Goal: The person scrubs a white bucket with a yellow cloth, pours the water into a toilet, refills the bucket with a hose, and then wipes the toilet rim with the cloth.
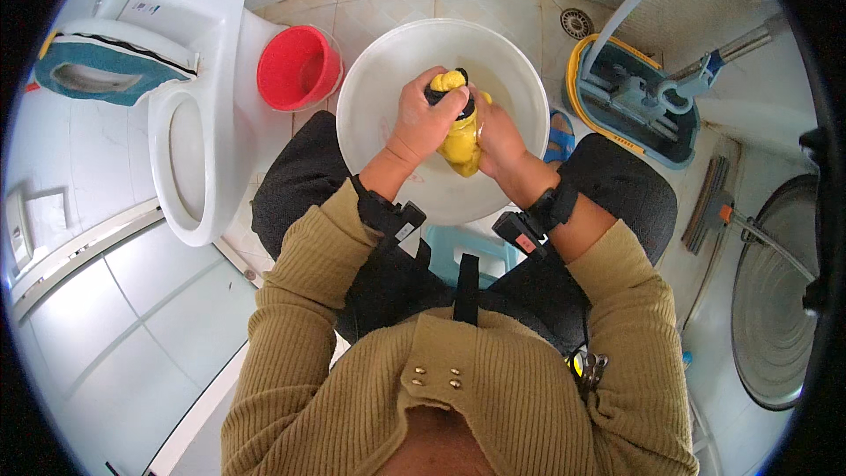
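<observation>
Both hands are over a large white round basin (370,62) that stands between my knees. A wet yellow piece of cloth with black trim (460,148) is bunched between them; its exact kind I cannot make out. My left hand (423,116) is closed round the upper part, at the black trim. My right hand (500,139) grips the same cloth from the right side, its fingers partly hidden. The lower end of the cloth hangs below my hands, inside the basin's outline.
A red bucket (298,69) stands left of the basin, beside a white toilet (198,154). At the right are a blue-grey mop bucket (648,137) with a yellow rim, a floor drain (577,23) and a blue slipper (559,137). A squeegee-like broom head (708,203) leans farther right.
</observation>
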